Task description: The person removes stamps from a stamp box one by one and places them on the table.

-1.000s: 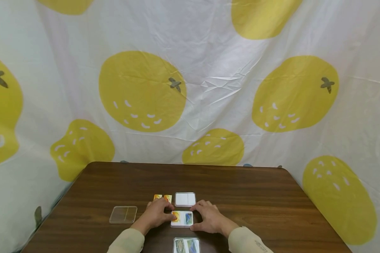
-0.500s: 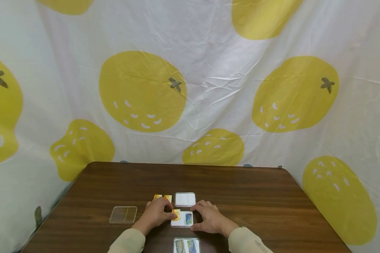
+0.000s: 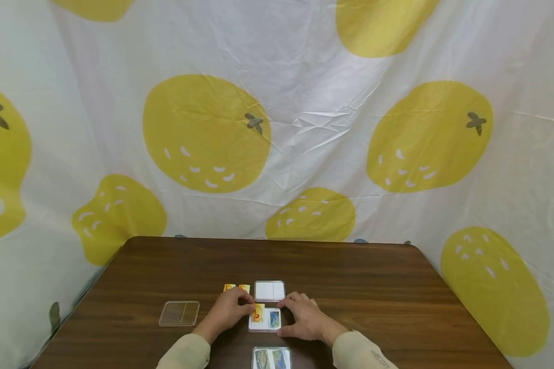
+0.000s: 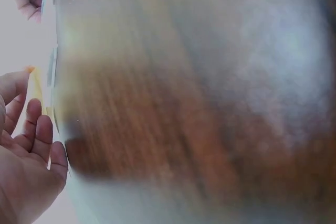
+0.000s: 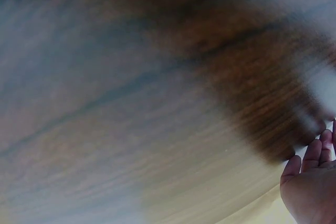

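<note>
In the head view my left hand (image 3: 228, 310) pinches the left edge of a small orange-and-yellow picture card (image 3: 258, 313). This card overlaps the left half of a shallow white card case (image 3: 265, 327), its upper edge past the case's far rim. A blue-and-green picture card (image 3: 274, 319) lies in the right half. My right hand (image 3: 305, 319) grips the case's right end, fingertips at the far corner and thumb at the near one. The left wrist view shows the orange-and-yellow card (image 4: 37, 90) edge-on at my left fingertips; in the right wrist view the fingers are partly cut off.
Behind the case lies another white case (image 3: 270, 290). Two orange-and-yellow cards (image 3: 244, 288) lie beside it, partly behind my left hand. A transparent lid (image 3: 179, 313) is at the left. At the near edge, a case (image 3: 272, 357) holds two picture cards. All are on the brown table (image 3: 351, 271).
The orange-and-yellow card has come up from its place in the case's left half and shifted slightly away and right, with my left fingers now at its edge. My right hand has stayed put.
</note>
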Demonstrator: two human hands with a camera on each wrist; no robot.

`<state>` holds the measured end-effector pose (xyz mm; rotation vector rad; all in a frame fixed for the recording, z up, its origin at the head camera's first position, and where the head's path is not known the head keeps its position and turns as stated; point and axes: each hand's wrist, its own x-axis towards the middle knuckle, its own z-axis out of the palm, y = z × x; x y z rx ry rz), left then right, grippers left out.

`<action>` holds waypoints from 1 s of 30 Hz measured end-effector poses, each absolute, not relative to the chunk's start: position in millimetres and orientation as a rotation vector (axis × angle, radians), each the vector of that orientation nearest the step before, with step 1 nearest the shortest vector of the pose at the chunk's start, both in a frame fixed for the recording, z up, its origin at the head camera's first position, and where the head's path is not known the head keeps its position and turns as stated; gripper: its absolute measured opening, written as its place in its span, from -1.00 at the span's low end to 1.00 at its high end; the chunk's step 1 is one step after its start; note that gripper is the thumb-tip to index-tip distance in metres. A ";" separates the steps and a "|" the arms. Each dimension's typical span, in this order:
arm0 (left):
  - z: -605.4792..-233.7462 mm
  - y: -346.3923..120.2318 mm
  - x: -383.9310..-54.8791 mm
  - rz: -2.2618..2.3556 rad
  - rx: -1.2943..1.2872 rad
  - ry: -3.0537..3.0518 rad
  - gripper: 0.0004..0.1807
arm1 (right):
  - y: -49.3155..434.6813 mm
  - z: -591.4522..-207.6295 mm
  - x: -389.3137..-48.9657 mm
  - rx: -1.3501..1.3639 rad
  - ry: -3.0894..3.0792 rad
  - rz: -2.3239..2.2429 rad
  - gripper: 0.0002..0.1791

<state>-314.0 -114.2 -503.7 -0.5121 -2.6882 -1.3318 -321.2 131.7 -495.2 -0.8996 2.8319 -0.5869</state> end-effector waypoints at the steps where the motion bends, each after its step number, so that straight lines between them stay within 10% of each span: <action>1: -503.4 -114.5 -314.1 -1.355 -0.505 -2.687 -0.93 | 131.6 -495.1 -321.1 -0.898 2.832 -0.587 -0.38; 30: -484.9 -138.6 -310.2 -1.718 -0.317 -2.671 -0.89 | 131.4 -495.5 -321.4 -0.900 2.835 -0.566 -0.38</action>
